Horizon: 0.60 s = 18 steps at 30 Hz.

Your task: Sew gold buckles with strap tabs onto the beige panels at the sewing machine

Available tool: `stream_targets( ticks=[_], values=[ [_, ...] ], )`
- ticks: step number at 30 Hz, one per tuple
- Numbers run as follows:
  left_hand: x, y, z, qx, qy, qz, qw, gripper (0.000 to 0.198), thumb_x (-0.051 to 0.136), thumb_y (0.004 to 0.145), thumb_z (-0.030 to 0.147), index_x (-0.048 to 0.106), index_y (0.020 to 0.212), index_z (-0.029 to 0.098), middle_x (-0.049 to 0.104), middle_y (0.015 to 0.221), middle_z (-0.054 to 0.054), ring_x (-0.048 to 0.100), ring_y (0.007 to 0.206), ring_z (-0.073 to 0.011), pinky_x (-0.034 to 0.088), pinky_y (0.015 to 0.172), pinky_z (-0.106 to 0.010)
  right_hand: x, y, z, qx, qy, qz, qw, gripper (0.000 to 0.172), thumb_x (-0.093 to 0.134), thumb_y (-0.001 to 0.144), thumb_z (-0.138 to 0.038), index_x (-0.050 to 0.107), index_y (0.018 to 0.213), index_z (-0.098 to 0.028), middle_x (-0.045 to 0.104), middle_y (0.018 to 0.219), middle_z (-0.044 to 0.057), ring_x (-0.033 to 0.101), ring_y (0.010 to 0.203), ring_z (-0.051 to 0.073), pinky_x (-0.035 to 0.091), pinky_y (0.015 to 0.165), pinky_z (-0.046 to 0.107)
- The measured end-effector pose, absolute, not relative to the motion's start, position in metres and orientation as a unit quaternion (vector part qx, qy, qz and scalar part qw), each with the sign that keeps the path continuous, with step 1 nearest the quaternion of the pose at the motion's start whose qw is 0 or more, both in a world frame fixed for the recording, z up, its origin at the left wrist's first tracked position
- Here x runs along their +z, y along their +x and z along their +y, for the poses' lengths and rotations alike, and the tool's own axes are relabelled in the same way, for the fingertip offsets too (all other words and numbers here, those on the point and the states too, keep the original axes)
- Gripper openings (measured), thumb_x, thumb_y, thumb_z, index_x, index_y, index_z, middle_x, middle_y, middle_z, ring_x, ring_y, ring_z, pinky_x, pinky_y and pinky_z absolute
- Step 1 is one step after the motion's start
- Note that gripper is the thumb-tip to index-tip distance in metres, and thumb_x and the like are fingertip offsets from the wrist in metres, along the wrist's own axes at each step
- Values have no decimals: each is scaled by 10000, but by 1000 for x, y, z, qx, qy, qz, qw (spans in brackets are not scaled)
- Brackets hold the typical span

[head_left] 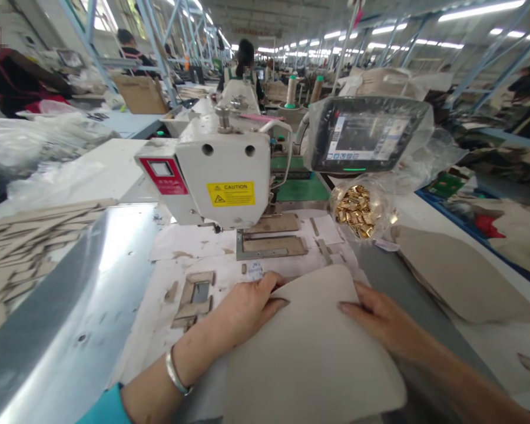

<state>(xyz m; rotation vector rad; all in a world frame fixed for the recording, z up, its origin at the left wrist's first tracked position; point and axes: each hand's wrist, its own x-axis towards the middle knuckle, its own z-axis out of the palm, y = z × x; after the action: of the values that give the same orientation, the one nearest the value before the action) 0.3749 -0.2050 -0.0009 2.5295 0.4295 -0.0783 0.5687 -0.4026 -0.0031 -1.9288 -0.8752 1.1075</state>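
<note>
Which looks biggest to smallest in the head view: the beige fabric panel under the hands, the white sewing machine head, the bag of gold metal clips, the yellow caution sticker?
1. Beige fabric panel, though nearness to the camera inflates it.
2. White sewing machine head.
3. Bag of gold metal clips.
4. Yellow caution sticker.

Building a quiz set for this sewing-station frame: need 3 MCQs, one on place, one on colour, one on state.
1. Where does the bag of gold metal pieces lie?
A. Below the touchscreen
B. On the stack of strips at far left
C. Under the left hand

2. What colour is the caution label on the sewing machine?
A. Blue
B. Yellow
C. Green

3. How do the hands meet the beige panel?
A. Both lifted clear of it
B. Only the right touches it
C. The left hand and right hand both rest on its upper edge

Answers: 1 A, the bag sits just under the screen. 2 B, the label is yellow with black print. 3 C, the fingers of each hand lie on the panel.
</note>
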Motion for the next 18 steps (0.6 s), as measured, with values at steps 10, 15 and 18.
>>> stream_targets(
  ticks=[10,15,18],
  values=[
    [-10,379,-214,34,994,62,79,121,453,950,158,572,948,181,601,985,-49,628,832,-197,556,743,-336,16,677,-380,364,-812,-139,435,333,622,787,-261,650,1102,-156,733,758,88,682,596,230,515,536,301],
    [-12,376,-231,55,995,48,69,120,510,942,212,603,1000,164,622,1028,-67,592,970,-238,523,892,-399,-18,671,-311,333,-778,-232,480,349,618,754,-244,642,1092,-159,731,769,59,671,596,208,528,535,291],
    [-15,371,-240,58,990,102,80,364,565,924,327,564,1211,104,593,1244,-126,541,1169,-282,465,1025,-412,-34,664,-281,306,-774,-299,467,295,597,759,-262,651,1032,-163,725,735,50,662,566,209,519,485,289]
  ],
)
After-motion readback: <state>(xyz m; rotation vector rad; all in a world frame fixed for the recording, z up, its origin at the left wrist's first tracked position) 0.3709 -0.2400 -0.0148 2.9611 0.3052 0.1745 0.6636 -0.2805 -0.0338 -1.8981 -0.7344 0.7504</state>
